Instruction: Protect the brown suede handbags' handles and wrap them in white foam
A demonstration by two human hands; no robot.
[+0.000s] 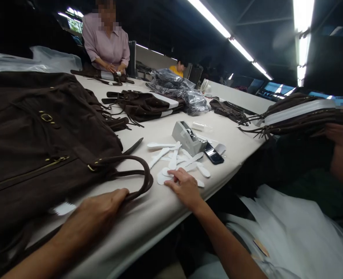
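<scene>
A large dark brown bag (28, 128) with brass-coloured buckles lies at the left of the table. My left hand (101, 207) is closed around its looped handle (146, 174), the fingers mostly hidden beneath the hand. Farther right, several white strips (174, 157) with rounded ends, some with toothed edges, lie in a loose pile. At the near side of this pile, my right hand (185, 186) pinches the rounded end of one white strip (162, 177) between thumb and fingers. Another toothed white piece (64, 208) shows beside my left wrist.
A grey tape dispenser (187, 137) and a dark phone (214, 154) stand just behind the strips. More brown bags (148, 104) and plastic-wrapped bundles (174, 83) lie farther back. A co-worker (107, 42) handles a bag across the table; another person's hand (341, 135) is at right.
</scene>
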